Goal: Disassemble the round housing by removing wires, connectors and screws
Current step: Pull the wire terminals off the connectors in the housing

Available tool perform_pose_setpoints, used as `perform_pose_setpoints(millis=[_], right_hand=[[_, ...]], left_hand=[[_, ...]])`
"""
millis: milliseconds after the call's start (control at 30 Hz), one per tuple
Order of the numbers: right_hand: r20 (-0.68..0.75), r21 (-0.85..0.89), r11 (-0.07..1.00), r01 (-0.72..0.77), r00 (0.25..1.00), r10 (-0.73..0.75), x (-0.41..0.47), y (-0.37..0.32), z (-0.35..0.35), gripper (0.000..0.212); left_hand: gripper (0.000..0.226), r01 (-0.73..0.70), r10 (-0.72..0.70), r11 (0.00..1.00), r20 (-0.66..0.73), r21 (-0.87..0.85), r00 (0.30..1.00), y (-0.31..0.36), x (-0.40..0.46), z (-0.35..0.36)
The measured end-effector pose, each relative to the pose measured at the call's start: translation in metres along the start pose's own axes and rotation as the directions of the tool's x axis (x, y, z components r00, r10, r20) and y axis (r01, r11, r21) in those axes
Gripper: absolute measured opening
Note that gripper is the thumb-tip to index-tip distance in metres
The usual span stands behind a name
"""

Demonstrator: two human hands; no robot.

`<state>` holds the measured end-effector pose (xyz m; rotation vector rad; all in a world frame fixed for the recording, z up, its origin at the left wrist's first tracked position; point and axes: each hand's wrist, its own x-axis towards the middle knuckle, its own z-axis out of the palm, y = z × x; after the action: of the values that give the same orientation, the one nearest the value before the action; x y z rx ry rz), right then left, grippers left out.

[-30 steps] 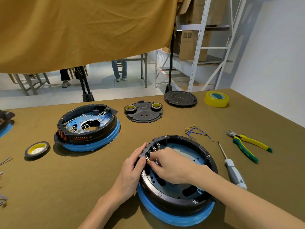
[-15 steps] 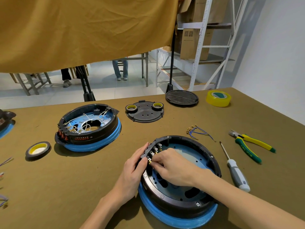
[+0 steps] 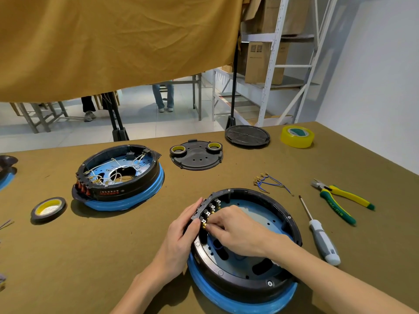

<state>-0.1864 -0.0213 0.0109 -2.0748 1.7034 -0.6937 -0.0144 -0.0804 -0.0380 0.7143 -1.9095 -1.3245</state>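
A round black housing (image 3: 281,214) with a blue base ring lies open at the near middle of the table. A row of black switch terminals with brass tabs (image 3: 209,211) lines its inner left wall. My left hand (image 3: 181,234) grips the outside of that wall, fingers along the rim. My right hand (image 3: 235,230) reaches inside, and its fingertips pinch a brass connector at the lowest terminal. A bundle of removed blue wires (image 3: 271,183) lies on the table behind the housing.
A second housing (image 3: 120,177), still wired, sits at the left. A screwdriver (image 3: 319,232) and yellow-green pliers (image 3: 342,200) lie to the right. Two black covers (image 3: 197,155) (image 3: 247,135), a yellow tape roll (image 3: 297,136) and a black tape roll (image 3: 48,208) are also on the table.
My right hand has shifted slightly along the terminal row toward the lower terminals. My left hand keeps its hold on the housing wall.
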Motion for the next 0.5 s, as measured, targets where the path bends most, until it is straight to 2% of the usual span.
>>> perform_pose_setpoints(millis=[233,500], right_hand=[[-0.017,-0.014,1.0,-0.001,1.0,0.001,-0.0034,-0.0018,-0.0003,0.041],[-0.022,-0.03,1.0,-0.007,1.0,0.006,-0.0055,-0.0006,-0.0002,0.041]], left_hand=[[0.057,0.001,-0.001,1.0,0.012,0.015,1.0,-0.0031,0.0007,-0.0004],[0.062,0.01,-0.01,1.0,0.01,0.018,1.0,-0.0045,0.0016,-0.0003]])
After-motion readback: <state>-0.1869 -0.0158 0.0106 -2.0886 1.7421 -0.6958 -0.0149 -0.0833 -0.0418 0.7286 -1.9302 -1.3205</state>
